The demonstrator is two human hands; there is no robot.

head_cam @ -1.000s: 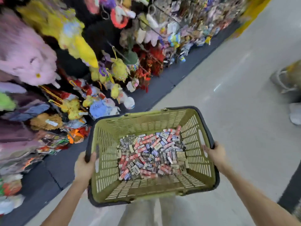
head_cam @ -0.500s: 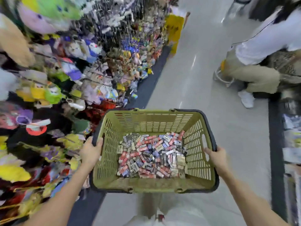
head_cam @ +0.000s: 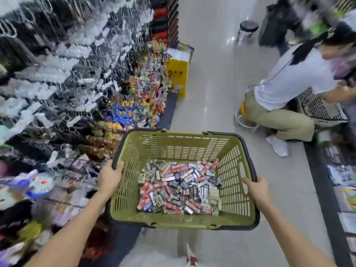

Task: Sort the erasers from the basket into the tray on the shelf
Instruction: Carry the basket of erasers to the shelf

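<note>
**Basket between both hands, tray nowhere in sight**

Head view: I carry the basket [head_cam: 174,136] out in front of me, over the aisle floor [head_cam: 210,89]. My left hand [head_cam: 110,175] grips the left end, fingers curled over the dark rim. My right hand [head_cam: 257,189] grips the right end, fingers hooked over the rim just above the cut-out handle hole. Both grips are closed on the basket, so neither hand is free to pick.

The basket's long axis runs from one hand to the other, straight across my body. The erasers [head_cam: 179,187] lie in a loose heap on its bottom, down and inward from both grips. They are small wrapped blocks, red, blue and silver, pointing every way. The heap sits about midway, so I judge neither hand plainly nearer. Whichever lets go must reach down and inward.

The tray is what I cannot find. On my left hangs a rack of keyrings and toys [head_cam: 134,97], badly smeared. On my right a dark shelf [head_cam: 342,178] with flat packets is cut by the frame edge, and I see no tray on it. A person in a white shirt [head_cam: 289,78] crouches beside that shelf with another basket [head_cam: 319,106], narrowing the aisle. The erasers' labels are too small to read.
</note>
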